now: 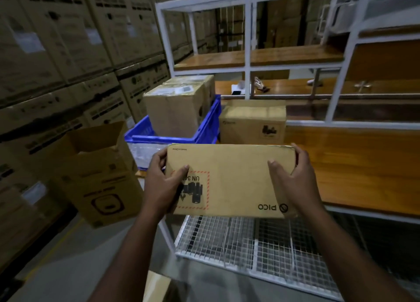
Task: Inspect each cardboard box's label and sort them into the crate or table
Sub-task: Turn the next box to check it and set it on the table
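Note:
I hold a flat brown cardboard box [236, 179] in front of me, printed side facing me and upside down, with a red-hatched battery label and a PICO logo. My left hand [161, 183] grips its left edge, thumb on the label. Its right edge is gripped by my right hand [293, 181]. Behind it a blue crate [204, 129] holds two taller cardboard boxes [175, 110]. Another cardboard box [252, 122] of the same brand stands on the wooden table [363, 165] right of the crate.
White metal shelving [247, 40] with wooden boards rises behind the table. A wire mesh shelf [250, 240] lies below my hands. An open carton [100, 172] stands on the floor at left. Stacked large cartons [56, 51] wall the left side.

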{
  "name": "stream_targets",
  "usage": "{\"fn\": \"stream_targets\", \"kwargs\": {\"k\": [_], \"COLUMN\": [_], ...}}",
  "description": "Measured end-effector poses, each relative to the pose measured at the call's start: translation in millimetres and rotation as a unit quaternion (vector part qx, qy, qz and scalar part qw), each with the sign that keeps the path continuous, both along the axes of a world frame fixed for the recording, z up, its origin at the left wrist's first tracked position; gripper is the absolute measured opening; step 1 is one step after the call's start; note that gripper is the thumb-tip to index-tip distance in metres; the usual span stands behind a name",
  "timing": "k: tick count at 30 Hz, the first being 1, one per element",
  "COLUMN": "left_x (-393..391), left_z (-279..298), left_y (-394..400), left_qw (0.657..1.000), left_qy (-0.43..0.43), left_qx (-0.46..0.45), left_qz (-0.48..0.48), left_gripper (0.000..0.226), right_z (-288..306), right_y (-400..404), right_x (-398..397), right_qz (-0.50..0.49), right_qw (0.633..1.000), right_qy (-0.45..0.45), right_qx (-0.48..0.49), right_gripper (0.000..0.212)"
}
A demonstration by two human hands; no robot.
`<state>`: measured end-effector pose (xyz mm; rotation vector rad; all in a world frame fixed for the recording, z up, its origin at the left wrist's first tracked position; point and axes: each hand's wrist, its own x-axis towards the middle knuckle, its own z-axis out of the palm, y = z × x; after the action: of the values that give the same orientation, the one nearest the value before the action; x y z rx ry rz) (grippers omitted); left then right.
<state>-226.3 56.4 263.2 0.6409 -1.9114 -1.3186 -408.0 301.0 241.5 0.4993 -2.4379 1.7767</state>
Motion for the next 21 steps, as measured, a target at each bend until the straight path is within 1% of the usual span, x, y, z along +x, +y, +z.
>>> {"fn": "stream_targets", "kwargs": {"k": [4, 7, 15, 17, 21], "left_x": [-51, -80, -136, -151, -185], "left_z": [4, 6, 0, 3, 13], "left_y": [9, 13, 3, -8, -38], "left_qw": [0.999, 0.999, 0.998, 0.997, 0.992], "left_qy": [-0.005, -0.013, -0.035, -0.046, -0.087], "left_qx": [-0.03, -0.023, -0.02, -0.023, -0.013], "left_qz": [-0.021, -0.04, -0.049, -0.052, -0.092], "left_gripper": [0.063, 0.069, 0.071, 0.073, 0.074], "right_z": [3, 7, 8, 10, 21], "right_y": [14, 18, 10, 1, -23], "right_x": [-49, -76, -130, -143, -168], "right_qz": [0.005, 0.008, -0.005, -0.012, -0.04], "right_qw": [1.0, 1.0, 0.999, 0.998, 0.991], "right_qy": [0.008, -0.005, -0.014, -0.011, 0.004], "right_qx": [0.015, 0.019, 0.043, 0.059, 0.126], "right_gripper": [0.081, 0.091, 0.098, 0.093, 0.062]}}
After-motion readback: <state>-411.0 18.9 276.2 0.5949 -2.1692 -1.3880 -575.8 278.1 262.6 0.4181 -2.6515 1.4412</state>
